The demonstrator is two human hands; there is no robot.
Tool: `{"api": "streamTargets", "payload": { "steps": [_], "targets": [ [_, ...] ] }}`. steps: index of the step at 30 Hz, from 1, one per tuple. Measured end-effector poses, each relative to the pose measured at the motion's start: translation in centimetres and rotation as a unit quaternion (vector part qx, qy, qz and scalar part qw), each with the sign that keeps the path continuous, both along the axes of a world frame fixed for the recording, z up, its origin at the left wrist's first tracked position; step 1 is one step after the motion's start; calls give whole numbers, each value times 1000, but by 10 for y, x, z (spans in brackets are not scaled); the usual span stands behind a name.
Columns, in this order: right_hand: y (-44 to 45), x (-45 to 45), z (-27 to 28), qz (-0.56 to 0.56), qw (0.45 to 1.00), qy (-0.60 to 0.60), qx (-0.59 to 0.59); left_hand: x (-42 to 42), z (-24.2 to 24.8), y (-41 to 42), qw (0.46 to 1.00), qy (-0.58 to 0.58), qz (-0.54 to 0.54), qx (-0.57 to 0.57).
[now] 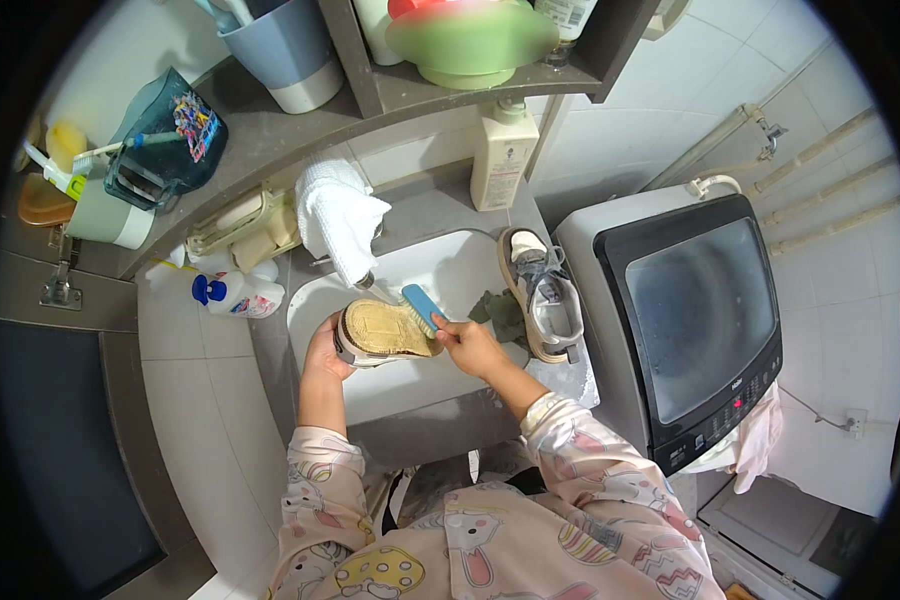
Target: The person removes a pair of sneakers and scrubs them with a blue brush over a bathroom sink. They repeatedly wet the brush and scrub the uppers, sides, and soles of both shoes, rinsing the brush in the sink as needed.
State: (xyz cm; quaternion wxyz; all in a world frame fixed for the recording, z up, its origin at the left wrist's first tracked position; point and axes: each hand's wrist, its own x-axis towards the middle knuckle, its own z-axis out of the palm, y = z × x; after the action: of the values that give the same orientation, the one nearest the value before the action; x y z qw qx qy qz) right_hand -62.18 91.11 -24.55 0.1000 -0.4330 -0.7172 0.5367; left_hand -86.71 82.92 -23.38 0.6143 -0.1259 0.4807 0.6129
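Note:
Over the white washbasin (412, 394), my left hand (328, 351) holds a shoe (379, 330) with its tan rubber sole facing up. A blue-backed scrub brush (422, 306) with pale bristles is gripped in my right hand (465, 345), its bristles at the edge of the sole. Just beyond the shoe is the faucet spout (365, 281), partly covered by a white cloth (337, 210). A second shoe (544, 296), grey and white with laces, rests upright on the basin's right side. Beside it a dark green cloth (501, 313) lies in the basin.
A top-loading washing machine (697, 322) stands at the right. Behind the basin are a pump bottle (504, 157) and a soap rack (247, 225). A blue-capped bottle (238, 292) is at the left. Above, a shelf (285, 139) carries cups and a green bowl (472, 45).

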Motion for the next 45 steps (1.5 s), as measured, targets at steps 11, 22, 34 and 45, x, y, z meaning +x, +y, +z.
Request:
{"api": "streamTargets", "payload": {
  "steps": [11,22,34,45],
  "targets": [
    [-13,-1,-1,-33,997,12,65,-9,28,-3,998,24,58,-12],
    [-2,-19,28,-5,998,15,56,-13,23,-9,994,-5,112,18],
    [-13,-33,51,10,998,45,38,-9,53,-24,994,13,109,-8],
    [-13,-34,73,29,997,68,21,-15,65,-44,991,13,129,24]
  ]
}}
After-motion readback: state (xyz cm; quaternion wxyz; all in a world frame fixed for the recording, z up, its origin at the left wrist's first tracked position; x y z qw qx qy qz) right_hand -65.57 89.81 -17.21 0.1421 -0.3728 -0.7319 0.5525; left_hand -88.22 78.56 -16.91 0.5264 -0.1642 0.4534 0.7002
